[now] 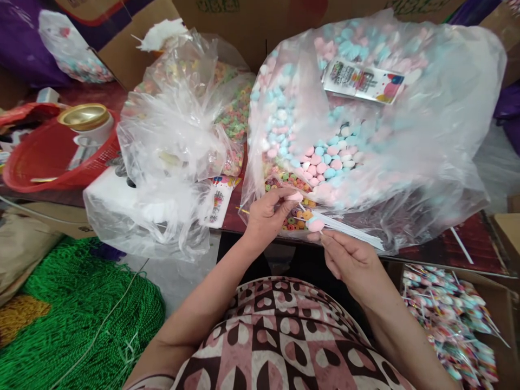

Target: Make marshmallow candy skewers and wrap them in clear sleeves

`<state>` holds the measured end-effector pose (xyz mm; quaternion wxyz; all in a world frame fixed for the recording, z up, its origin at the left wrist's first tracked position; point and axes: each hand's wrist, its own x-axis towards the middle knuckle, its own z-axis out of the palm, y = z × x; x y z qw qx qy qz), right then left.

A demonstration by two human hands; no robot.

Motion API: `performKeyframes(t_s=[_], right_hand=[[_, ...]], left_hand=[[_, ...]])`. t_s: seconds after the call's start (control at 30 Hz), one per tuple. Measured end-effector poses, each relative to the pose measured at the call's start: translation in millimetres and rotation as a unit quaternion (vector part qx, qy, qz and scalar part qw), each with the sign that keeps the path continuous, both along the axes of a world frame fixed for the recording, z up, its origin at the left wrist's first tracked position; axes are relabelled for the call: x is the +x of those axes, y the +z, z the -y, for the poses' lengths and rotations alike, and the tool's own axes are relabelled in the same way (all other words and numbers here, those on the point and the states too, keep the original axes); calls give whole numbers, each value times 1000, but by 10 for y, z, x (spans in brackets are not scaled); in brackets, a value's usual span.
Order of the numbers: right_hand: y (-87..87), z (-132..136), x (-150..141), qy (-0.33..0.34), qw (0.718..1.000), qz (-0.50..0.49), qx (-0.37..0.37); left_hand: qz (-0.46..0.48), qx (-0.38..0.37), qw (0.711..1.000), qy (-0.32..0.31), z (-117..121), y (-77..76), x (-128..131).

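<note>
My left hand [266, 219] is closed in a pinch on a pink marshmallow [296, 197] at the front of the big clear bag. Just to the right, my right hand [351, 260] pinches a thin white stick with pink and blue marshmallows [316, 224] threaded on it. An orange ring sits at the top of that stack. Behind both hands, the large clear plastic bag [439, 124] holds many pink, blue and white marshmallows. Coloured candy rings [290, 222] lie at its near left corner. A bundle of white sticks [353, 230] rests beside them.
A second plastic bag [174, 103] with coloured rings stands to the left, near a red basket [24, 162]. A printed packet [361, 81] lies on the large bag. Green cord [93, 314] is heaped at lower left. Wrapped candy sticks [450, 319] fill a box at lower right.
</note>
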<state>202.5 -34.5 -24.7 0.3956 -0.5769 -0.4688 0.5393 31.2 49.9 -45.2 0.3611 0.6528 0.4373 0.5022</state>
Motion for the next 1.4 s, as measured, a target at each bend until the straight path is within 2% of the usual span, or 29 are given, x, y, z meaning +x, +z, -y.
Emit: performKeyframes(t_s=[0.07, 0.23, 0.47, 0.6, 0.7, 0.8, 0.9, 1.0, 1.07, 1.23, 1.4], right_hand=[[-39, -4, -24, -8, 1000, -13, 1], [-124, 17, -126, -27, 999, -46, 0], [-167, -38, -193, -52, 996, -74, 1], [-206, -103, -171, -45, 997, -56, 1], [-208, -110, -125, -21, 1000, -20, 4], [-217, -81, -89, -24, 999, -2, 22], [-232, -48, -94, -25, 999, 1, 29], [-234, -28, -127, -5, 999, 9, 33], [-233, -20, -153, -6, 999, 4, 36], [-233, -5, -208, -44, 998, -34, 41], [-223, -44, -196, -50, 996, -55, 45]], left_hand=[[9, -12, 1000, 13, 10, -11, 12], [-12, 11, 1000, 22, 33, -8, 53], [-24, 25, 998, -44, 118, -72, 109], [-4, 25, 999, -48, 123, -106, 92], [40, -21, 999, -23, 106, -106, 76], [127, -99, 986, -35, 102, -68, 94], [237, -195, 951, -41, 106, 2, 137], [289, -261, 917, -84, 116, 60, 184], [294, -279, 907, -113, 136, 75, 220], [315, -300, 892, -124, 223, 60, 314], [288, -297, 901, -128, 206, 97, 241]])
